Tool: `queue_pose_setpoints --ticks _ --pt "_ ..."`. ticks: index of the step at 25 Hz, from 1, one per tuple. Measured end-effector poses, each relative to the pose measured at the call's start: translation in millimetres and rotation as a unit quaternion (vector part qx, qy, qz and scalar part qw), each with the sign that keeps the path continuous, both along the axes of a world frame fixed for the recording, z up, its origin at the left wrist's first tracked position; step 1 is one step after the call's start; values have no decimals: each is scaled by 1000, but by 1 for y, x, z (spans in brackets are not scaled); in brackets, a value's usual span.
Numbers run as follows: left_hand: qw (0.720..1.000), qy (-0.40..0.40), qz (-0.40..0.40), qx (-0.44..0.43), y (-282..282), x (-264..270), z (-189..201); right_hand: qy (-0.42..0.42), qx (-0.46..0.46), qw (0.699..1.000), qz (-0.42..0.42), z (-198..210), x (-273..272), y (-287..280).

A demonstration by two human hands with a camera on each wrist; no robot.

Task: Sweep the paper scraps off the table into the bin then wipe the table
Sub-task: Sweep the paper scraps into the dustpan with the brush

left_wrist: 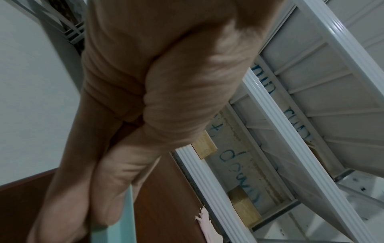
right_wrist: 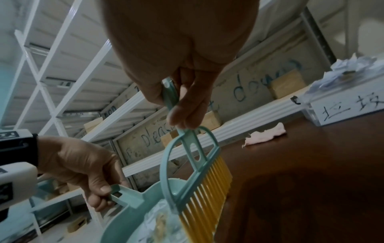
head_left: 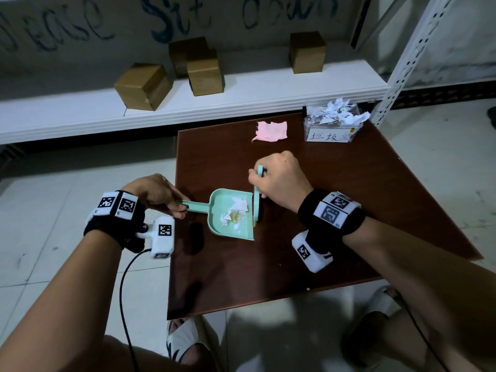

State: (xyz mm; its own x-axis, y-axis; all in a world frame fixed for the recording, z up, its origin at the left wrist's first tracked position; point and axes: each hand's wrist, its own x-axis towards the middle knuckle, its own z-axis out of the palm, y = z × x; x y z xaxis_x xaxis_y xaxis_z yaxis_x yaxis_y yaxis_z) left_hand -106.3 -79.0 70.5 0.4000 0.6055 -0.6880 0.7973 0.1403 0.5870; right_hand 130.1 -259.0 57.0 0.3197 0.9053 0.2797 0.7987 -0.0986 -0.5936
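A mint-green dustpan (head_left: 228, 220) lies on the dark brown table (head_left: 349, 200), with white and yellowish paper scraps (head_left: 236, 210) inside it. My left hand (head_left: 158, 193) grips the dustpan's handle (right_wrist: 120, 195) at the table's left edge. My right hand (head_left: 279, 178) pinches the handle of a small mint brush (right_wrist: 193, 157) with yellow bristles (right_wrist: 207, 197). The bristles stand at the dustpan's open mouth, over the scraps. In the left wrist view my curled fingers (left_wrist: 166, 98) hide most of the handle.
A clear bin (head_left: 332, 124) with a handwritten label, heaped with paper scraps, stands at the table's far right corner. A pink cloth (head_left: 271, 131) lies beside it. Behind the table runs a white shelf (head_left: 188, 103) with cardboard boxes. My feet are under the near edge.
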Motion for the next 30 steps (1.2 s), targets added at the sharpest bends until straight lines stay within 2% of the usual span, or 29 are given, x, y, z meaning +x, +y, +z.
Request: queue_pose_setpoints --ticks 7,16,22,26,30 --pt "1000 -9 -2 -3 2 -3 -1 -61 -6 998 -16 0 -1 -7" --pt "987 -120 104 -34 12 -8 -1 -58 34 995 -68 11 20 -7" --pt "985 -103 136 -19 16 -20 -1 -10 5 999 -40 1 10 -6" --pt "978 -107 179 -9 19 -25 3 49 21 998 -43 3 6 -3" --pt "971 -137 195 3 16 -22 5 66 69 995 -35 11 6 -12"
